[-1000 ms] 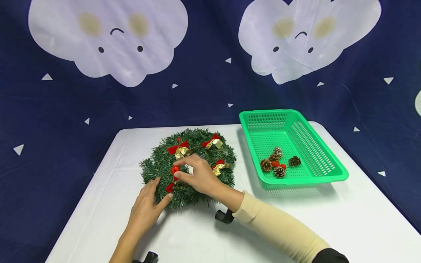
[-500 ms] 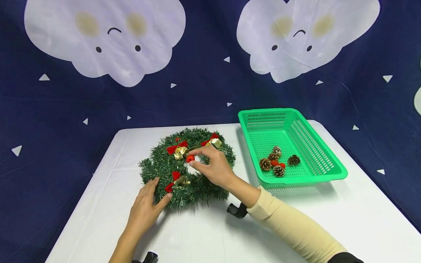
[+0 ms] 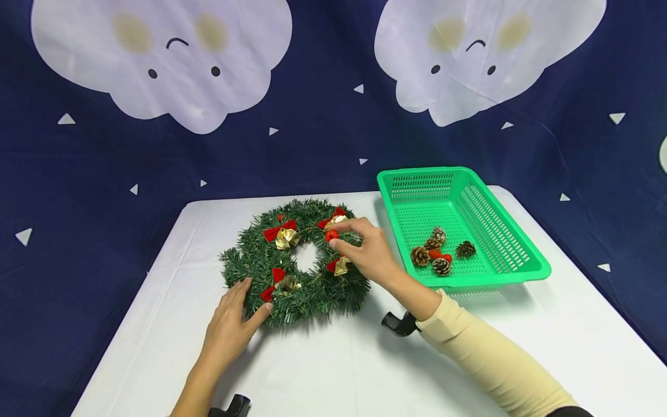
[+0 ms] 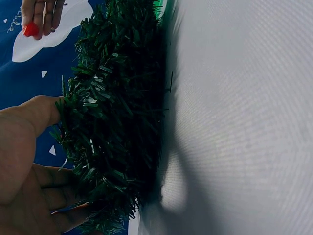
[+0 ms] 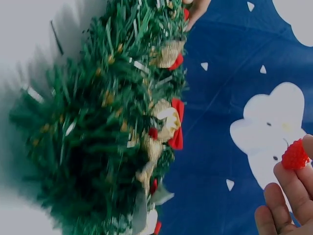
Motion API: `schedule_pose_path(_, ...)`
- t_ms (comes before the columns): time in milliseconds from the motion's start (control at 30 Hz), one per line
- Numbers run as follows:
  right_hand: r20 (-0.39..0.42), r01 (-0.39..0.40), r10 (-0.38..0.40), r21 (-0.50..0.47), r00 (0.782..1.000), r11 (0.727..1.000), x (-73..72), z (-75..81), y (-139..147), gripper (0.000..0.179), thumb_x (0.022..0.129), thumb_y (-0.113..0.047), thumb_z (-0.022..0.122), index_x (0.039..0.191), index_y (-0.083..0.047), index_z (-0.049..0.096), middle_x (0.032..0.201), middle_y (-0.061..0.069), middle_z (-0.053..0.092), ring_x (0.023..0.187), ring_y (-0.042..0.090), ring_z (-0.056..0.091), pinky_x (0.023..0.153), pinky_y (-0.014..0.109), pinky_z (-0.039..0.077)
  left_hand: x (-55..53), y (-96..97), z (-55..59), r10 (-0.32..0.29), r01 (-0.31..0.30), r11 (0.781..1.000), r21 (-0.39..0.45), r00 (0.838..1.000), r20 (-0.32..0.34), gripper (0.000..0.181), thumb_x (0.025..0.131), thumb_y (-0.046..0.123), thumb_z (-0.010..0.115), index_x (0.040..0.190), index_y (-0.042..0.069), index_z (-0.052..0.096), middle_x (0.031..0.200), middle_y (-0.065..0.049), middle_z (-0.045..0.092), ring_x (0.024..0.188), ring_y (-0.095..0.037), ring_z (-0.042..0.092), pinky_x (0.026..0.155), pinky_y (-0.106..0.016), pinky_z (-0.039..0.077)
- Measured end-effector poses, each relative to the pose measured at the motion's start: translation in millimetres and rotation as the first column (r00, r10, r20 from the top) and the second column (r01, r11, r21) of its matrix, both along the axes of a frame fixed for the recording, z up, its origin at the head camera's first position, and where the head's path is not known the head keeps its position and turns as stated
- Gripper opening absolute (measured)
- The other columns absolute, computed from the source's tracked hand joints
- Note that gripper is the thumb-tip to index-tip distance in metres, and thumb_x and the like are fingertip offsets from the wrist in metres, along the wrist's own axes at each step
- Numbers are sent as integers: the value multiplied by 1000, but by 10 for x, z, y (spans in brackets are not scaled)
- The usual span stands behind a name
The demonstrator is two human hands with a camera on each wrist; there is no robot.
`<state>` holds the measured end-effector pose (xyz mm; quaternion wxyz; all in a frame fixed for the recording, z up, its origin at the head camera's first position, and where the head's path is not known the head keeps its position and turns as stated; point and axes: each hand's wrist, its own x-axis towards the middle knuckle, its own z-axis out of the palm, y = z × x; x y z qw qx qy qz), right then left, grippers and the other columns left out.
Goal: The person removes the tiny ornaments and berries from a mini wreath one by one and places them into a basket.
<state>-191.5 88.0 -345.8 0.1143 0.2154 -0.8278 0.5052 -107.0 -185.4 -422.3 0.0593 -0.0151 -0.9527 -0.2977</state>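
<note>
A green tinsel wreath lies on the white table, with several red and gold bows on it and a hole in its middle. My left hand rests on its near left edge, fingers and thumb extended against the greenery. My right hand pinches a small bumpy red berry between thumb and fingers. It is over the right side of the wreath, and partly hides the bows there. In the right wrist view the berry shows well above the wreath's surface.
A green plastic basket stands at the right of the table. Inside it lie several pinecones and some red berries. Behind the table hangs a dark blue cloth with printed clouds.
My right hand has carried the red berry from the wreath's left side, across the central hole, to its right side, uncovering the near left bow. My left hand stays in place.
</note>
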Motion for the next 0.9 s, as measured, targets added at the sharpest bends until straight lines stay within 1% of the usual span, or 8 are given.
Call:
schedule_pose_path(133, 44, 41, -41, 4, 998, 999, -18, 20, 167, 27, 85, -27, 70, 111, -19, 68, 111, 2, 68, 111, 20, 58, 90, 44, 50, -8, 0, 17, 1, -1, 1000, -3, 1000, -4, 79, 90, 53, 55, 148, 5, 30, 151, -24, 30, 139, -42, 27, 108, -64, 27)
schedule_pose_path(300, 89, 86, -87, 10, 992, 996, -8, 28, 380, 32, 85, -32, 69, 115, -20, 67, 117, 3, 66, 121, 22, 54, 103, 48, 42, 0, 5, 22, 1, -1, 1000, -4, 1000, 8, 78, 90, 52, 55, 148, 6, 29, 151, -24, 30, 139, -42, 28, 108, -64, 27)
schedule_pose_path(433, 100, 141, -142, 23, 985, 990, -15, 7, 553, 34, 85, -33, 69, 116, -18, 66, 120, 5, 65, 123, 23, 53, 103, 48, 41, 5, 6, 21, 4, -4, 1000, -6, 1000, 12, 79, 90, 53, 55, 148, 7, 29, 151, -23, 30, 139, -42, 28, 107, -64, 27)
schedule_pose_path(533, 91, 178, -180, 25, 979, 984, -31, -25, 677, 36, 86, -33, 69, 116, -15, 66, 120, 7, 65, 120, 23, 55, 97, 46, 47, 5, 7, 20, 5, -5, 1000, -2, 1000, 11, 79, 90, 54, 54, 148, 7, 29, 152, -23, 29, 139, -42, 27, 107, -64, 27)
schedule_pose_path(633, 78, 216, -219, 37, 973, 976, -33, -55, 790, 35, 85, -34, 69, 115, -16, 66, 119, 6, 66, 116, 21, 58, 85, 37, 52, 7, 7, 21, 4, -4, 1000, 0, 1000, 10, 79, 90, 53, 55, 148, 7, 29, 152, -23, 29, 139, -42, 27, 107, -64, 27)
schedule_pose_path(733, 67, 238, -241, 42, 968, 970, -36, -82, 884, 34, 86, -34, 69, 115, -16, 67, 117, 7, 67, 110, 21, 60, 71, 25, 52, 10, 7, 21, 5, -5, 1000, -1, 1000, 12, 79, 90, 53, 55, 148, 7, 29, 152, -24, 29, 139, -42, 27, 107, -64, 27)
schedule_pose_path(767, 62, 244, -247, 43, 967, 969, -37, -89, 914, 34, 86, -34, 68, 115, -16, 67, 117, 7, 67, 110, 21, 60, 68, 23, 51, 11, 8, 21, 5, -5, 1000, -2, 1000, 13, 79, 90, 53, 55, 148, 7, 29, 151, -24, 29, 139, -42, 27, 107, -65, 27)
schedule_pose_path(900, 59, 258, -261, 55, 964, 965, -46, -112, 1029, 37, 87, -36, 67, 117, -14, 66, 118, 8, 67, 111, 24, 59, 68, 17, 49, 11, 9, 20, 6, -6, 1000, -1, 1000, 16, 79, 90, 53, 55, 148, 7, 29, 152, -24, 29, 139, -43, 27, 107, -65, 27)
